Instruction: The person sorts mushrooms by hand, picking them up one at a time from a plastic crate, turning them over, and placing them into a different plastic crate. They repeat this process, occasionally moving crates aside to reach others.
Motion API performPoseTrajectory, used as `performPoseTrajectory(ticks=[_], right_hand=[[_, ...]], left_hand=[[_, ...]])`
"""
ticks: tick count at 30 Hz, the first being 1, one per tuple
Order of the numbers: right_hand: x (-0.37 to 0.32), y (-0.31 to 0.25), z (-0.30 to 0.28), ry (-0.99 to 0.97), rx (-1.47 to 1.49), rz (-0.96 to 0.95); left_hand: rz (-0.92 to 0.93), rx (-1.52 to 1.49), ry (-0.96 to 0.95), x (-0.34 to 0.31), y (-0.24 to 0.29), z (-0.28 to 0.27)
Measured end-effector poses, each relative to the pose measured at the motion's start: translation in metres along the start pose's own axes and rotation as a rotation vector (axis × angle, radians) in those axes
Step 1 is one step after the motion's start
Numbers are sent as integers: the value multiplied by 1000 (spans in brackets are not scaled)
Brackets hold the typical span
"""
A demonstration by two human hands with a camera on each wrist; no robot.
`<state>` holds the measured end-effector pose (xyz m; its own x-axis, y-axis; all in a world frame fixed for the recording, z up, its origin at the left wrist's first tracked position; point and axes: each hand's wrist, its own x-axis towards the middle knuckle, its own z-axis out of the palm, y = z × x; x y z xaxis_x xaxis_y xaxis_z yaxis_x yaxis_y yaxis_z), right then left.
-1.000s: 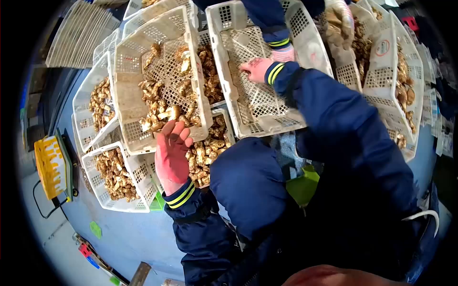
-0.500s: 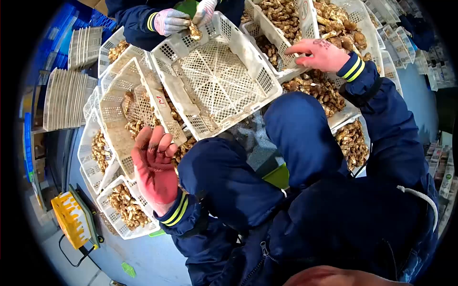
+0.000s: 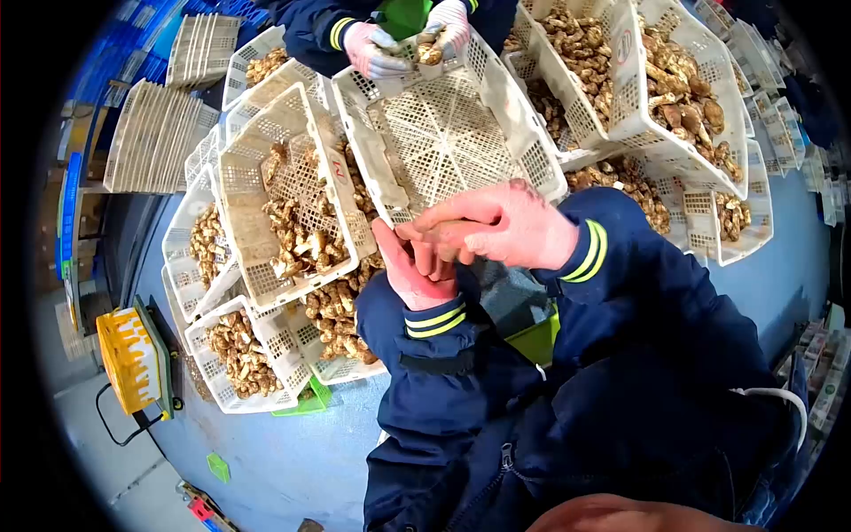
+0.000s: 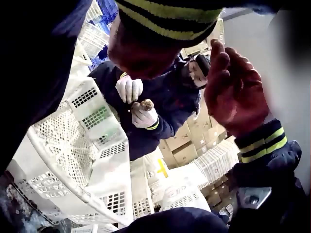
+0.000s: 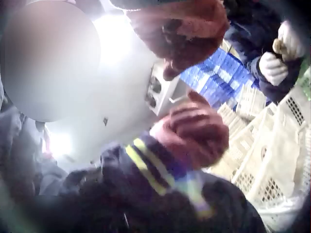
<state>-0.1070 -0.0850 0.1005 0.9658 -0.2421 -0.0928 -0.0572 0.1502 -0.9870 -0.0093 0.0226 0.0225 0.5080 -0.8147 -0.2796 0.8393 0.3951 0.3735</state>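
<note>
Both of my hands, in pink gloves, meet in the head view before the near edge of an almost bare white crate (image 3: 443, 146). The left hand (image 3: 417, 270) is turned palm up, its fingers loosely bent. Over its fingertips reaches the right hand (image 3: 523, 230), forefinger stretched out. Nothing shows held between them. Left of the hands, a tilted crate (image 3: 248, 257) contains brown and white mushrooms (image 3: 301, 239). Across the bare crate, another person's gloved hands (image 3: 377, 49) hold a mushroom (image 3: 429, 50).
More mushroom crates stand to the right (image 3: 700, 160) and lower left (image 3: 266, 403). Stacked empty crates (image 3: 155, 137) sit at the far left. A yellow and green cart (image 3: 133, 359) stands on the blue floor (image 3: 292, 452). My knees are close under the hands.
My right hand has come back from the right-hand crates to my left hand, which moved rightward from beside the tilted crate. The head view has shifted. The other person now holds a mushroom over the bare crate's far edge.
</note>
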Motion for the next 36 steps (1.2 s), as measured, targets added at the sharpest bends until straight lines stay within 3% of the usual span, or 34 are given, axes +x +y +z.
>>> performPoseTrajectory(ticks=[1, 3, 4, 5, 6, 8, 9, 10, 13, 22, 23, 25, 29, 36], right_hand=[[-3, -4, 5, 31, 92, 89], [2, -7, 5, 65, 208, 154], [7, -1, 3, 117, 180, 117], [10, 6, 3, 161, 342, 55], [13, 14, -6, 144, 197, 14], [21, 41, -23, 277, 19, 172], [25, 64, -37, 262, 62, 135], [28, 65, -41, 219, 5, 165], [31, 70, -41, 150, 61, 195], [41, 95, -41, 99, 46, 286], [42, 99, -42, 113, 34, 289], [43, 102, -43, 135, 22, 284], [43, 98, -49, 191, -238, 209], [44, 112, -58, 149, -184, 231]], left_hand=[[-18, -27, -29, 1, 1, -3], [102, 77, 273, 4, -5, 3], [135, 36, 145, 7, -5, -2], [139, 21, 100, 11, -9, -5], [89, 57, 110, 15, -10, -7], [98, 196, 74, 18, -18, 1], [107, 155, 2, 18, -24, -3], [99, 165, 35, 17, -27, -1], [52, 259, -161, 14, -18, 1], [164, 325, 83, 26, -38, -29], [160, 295, -54, 34, -37, -37], [179, 385, 109, 26, -42, -33], [80, 430, 150, 24, -38, -29], [55, 413, 105, 21, -36, -28]])
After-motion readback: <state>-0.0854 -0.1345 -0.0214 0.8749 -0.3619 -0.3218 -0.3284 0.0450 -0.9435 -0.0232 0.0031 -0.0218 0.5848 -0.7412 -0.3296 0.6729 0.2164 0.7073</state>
